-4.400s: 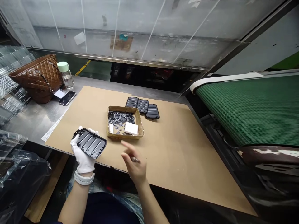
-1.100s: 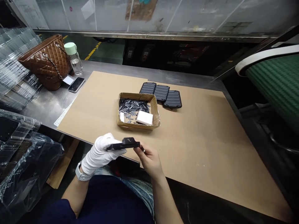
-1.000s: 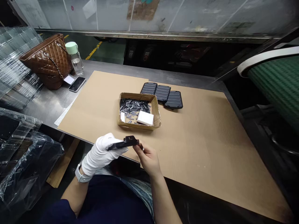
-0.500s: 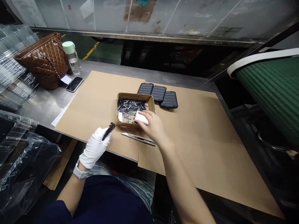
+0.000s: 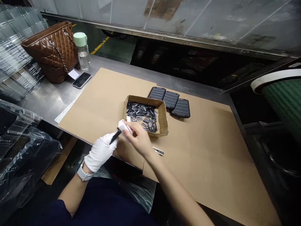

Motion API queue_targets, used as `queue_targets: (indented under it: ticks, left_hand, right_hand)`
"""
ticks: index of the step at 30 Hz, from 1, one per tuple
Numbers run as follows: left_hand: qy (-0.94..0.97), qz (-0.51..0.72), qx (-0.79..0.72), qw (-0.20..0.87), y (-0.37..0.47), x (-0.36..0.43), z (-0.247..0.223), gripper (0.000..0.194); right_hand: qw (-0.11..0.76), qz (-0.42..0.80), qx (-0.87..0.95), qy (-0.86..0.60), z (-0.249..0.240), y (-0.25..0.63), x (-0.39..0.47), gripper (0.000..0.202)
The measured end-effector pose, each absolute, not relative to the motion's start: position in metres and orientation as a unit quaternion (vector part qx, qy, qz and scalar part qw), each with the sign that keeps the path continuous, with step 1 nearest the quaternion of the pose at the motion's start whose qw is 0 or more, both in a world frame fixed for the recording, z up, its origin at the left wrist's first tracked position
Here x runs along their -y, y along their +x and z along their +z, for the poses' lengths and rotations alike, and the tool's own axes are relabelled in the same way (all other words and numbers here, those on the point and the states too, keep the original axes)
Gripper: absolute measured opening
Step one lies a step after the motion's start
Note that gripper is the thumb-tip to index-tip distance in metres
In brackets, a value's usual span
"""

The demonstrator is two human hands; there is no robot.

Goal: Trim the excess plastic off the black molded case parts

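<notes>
My left hand (image 5: 100, 151), in a white glove, is closed around a slim black plastic part (image 5: 115, 137) whose tip points up and to the right. Bare, my right hand (image 5: 140, 138) pinches a white block (image 5: 124, 126), which meets the tip of the black part; whether they touch is hard to tell. Just behind both hands stands a shallow cardboard box (image 5: 163, 117) with many small dark strips (image 5: 141, 110) inside. Partly hidden by my right forearm, a knife-like tool (image 5: 158, 151) lies on the cardboard sheet.
Ribbed black panels (image 5: 170, 99) lie behind the box on the cardboard sheet (image 5: 202, 150). At the back left are a brown bag (image 5: 53, 51), a water bottle (image 5: 82, 53) and a phone (image 5: 81, 80). Stacked clear trays (image 5: 20, 40) stand at the far left.
My right hand has brought the white block out of the box, leftward to the black part in my left hand. The left hand keeps its hold. The camera view has shifted slightly.
</notes>
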State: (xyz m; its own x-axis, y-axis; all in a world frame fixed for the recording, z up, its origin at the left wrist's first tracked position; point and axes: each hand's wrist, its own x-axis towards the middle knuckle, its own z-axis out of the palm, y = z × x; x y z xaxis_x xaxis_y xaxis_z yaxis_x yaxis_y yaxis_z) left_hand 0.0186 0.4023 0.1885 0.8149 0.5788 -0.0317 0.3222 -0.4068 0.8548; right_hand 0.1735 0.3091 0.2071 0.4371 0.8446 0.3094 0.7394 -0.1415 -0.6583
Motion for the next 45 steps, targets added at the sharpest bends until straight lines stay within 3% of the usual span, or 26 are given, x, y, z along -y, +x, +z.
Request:
queue_targets:
  ticks: [5, 23, 26, 30, 34, 37, 40, 43, 45]
  left_hand:
    - [0.83, 0.15, -0.288, 0.455, 0.018, -0.404, 0.186, 0.025]
    - [0.83, 0.194, -0.291, 0.435, 0.006, -0.396, 0.191, 0.02]
    - [0.774, 0.203, -0.299, 0.519, 0.005, -0.394, 0.199, 0.022]
    - [0.508, 0.237, -0.353, 0.749, 0.005, -0.398, 0.216, 0.042]
    - [0.409, 0.254, -0.352, 0.803, 0.013, -0.408, 0.222, 0.041]
    - [0.453, 0.257, -0.36, 0.774, 0.022, -0.41, 0.212, 0.034]
    - [0.492, 0.253, -0.362, 0.751, 0.028, -0.402, 0.2, 0.031]
    - [0.519, 0.265, -0.356, 0.731, 0.029, -0.389, 0.195, 0.025]
    - [0.543, 0.28, -0.346, 0.712, 0.026, -0.383, 0.196, 0.03]
  right_hand:
    - [0.39, -0.084, 0.58, -0.711, 0.201, 0.151, -0.32, 0.032]
    - [0.363, -0.021, 0.577, -0.731, 0.234, 0.143, -0.311, 0.035]
    - [0.348, 0.019, 0.549, -0.759, 0.235, 0.163, -0.312, 0.035]
    - [0.317, -0.001, 0.429, -0.846, 0.221, 0.226, -0.309, 0.043]
    - [0.297, -0.052, 0.346, -0.888, 0.202, 0.259, -0.299, 0.048]
    - [0.378, -0.025, 0.382, -0.843, 0.196, 0.234, -0.294, 0.049]
    - [0.502, 0.1, 0.448, -0.733, 0.196, 0.18, -0.295, 0.059]
    - [0.577, 0.214, 0.437, -0.656, 0.197, 0.135, -0.304, 0.078]
    - [0.607, 0.248, 0.409, -0.634, 0.195, 0.12, -0.31, 0.08]
